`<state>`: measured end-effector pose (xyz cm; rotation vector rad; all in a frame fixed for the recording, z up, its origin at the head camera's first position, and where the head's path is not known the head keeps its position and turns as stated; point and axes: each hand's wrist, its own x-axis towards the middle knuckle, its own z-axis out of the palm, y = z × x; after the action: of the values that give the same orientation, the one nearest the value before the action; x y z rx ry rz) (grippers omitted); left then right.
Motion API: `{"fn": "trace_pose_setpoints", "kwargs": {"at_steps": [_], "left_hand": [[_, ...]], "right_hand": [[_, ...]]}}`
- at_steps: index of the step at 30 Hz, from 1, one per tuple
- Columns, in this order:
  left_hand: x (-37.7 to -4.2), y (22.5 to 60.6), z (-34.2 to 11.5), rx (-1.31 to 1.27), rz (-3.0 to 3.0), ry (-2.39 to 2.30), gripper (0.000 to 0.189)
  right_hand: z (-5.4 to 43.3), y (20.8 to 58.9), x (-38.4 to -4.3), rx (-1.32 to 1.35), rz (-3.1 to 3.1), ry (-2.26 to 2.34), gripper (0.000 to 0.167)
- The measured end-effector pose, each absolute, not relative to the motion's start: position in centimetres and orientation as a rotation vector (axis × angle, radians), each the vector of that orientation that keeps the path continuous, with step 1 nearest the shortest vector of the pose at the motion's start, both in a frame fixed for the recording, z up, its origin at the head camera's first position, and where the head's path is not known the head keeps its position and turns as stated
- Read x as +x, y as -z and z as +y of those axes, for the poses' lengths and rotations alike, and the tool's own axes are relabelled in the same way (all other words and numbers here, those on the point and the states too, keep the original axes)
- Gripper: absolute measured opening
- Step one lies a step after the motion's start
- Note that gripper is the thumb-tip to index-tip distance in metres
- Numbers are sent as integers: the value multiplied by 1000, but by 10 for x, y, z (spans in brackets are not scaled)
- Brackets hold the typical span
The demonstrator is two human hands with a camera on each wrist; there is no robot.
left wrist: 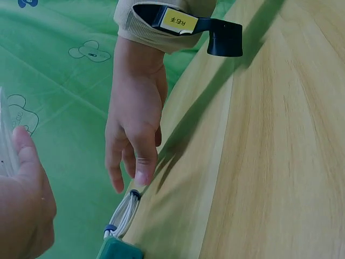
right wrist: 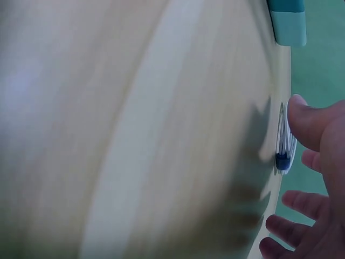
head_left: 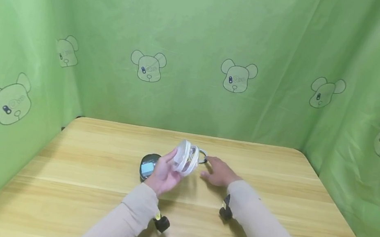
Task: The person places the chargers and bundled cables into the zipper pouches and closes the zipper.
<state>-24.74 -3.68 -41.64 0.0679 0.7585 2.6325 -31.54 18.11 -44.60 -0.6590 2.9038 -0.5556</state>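
Raised over the table, my left hand point(head_left: 165, 174) holds a round, clear case with white rims point(head_left: 181, 157), thumb on its near side. To the right, my right hand point(head_left: 220, 173) reaches forward with fingers loosely spread. Its fingertips are right at a coiled white cable point(left wrist: 126, 213) bound with dark ties. The cable runs to a teal block point(left wrist: 119, 249), which the case hides in the head view. From the right wrist, the thumb overlaps the coil and the other fingers are apart.
A dark rounded device with a pale blue screen point(head_left: 147, 168) lies left of my left hand, partly covered by it. The wooden table point(head_left: 95, 153) is bordered by green curtains point(head_left: 184, 105) printed with bear heads at the back and sides.
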Motion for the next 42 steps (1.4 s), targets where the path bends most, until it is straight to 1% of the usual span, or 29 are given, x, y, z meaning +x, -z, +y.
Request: {"fn": "trace_pose_setpoints", "kwargs": {"at_steps": [3, 7, 12, 15, 20, 23, 31, 42], "left_hand": [[-247, 416, -37, 40, 775, -2644, 54], [-247, 415, -38, 4, 792, -2655, 55], [-248, 416, -38, -22, 800, -2678, 55], [-249, 416, -38, -10, 792, -2698, 53], [-250, 415, -37, 25, 756, -2708, 47], [-250, 415, -36, 19, 724, -2722, 45], [-250, 419, -35, -34, 715, -2769, 46], [-253, 418, -36, -56, 791, -2782, 49]], "right_hand": [[177, 448, -317, -626, 2894, 505, 72], [174, 448, -317, -606, 2892, 444, 70], [173, 447, -317, -606, 2898, 442, 61], [173, 447, -318, -619, 2918, 437, 51], [175, 449, -320, -674, 2956, 423, 23], [176, 451, -320, -688, 2968, 423, 15], [178, 456, -315, -723, 3020, 460, 16], [183, 450, -315, -651, 3124, 595, 19]]}}
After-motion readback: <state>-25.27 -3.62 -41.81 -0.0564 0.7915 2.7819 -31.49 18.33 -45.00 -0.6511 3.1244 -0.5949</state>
